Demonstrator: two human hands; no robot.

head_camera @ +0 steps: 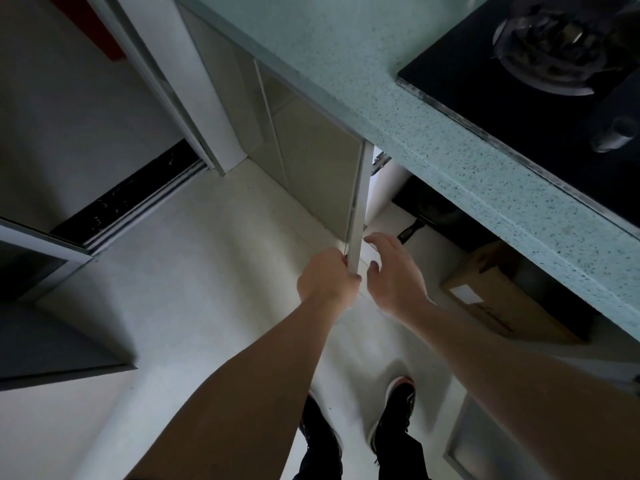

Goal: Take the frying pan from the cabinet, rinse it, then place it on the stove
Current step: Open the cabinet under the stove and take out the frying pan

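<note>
Cabinet door [322, 174]: pale panel below the surface [398, 109], standing open, its thin edge turned toward the camera at centre frame.

Left hand [327, 277]: fingers curled round the lower end of the door's edge, gripping it.

Right hand [394, 271]: just right of the door edge, fingers loosely spread and slightly bent, holding nothing, in front of the cabinet [384, 216] opening.

Frying pan [431, 211]: dark, inside the cabinet in shadow under the surface, right of centre; its black handle [410, 230] points out toward the right hand, apart from it.

Cardboard box [498, 296]: brown, white label, in the cabinet to the right of the pan.

Stove [519, 98]: black glass hob set into the speckled blue-green surface, upper right of the frame; one burner [550, 39] and one knob [616, 133] visible.

Floor [207, 271]: pale; two dark shoes [394, 410] at lower centre.
</note>
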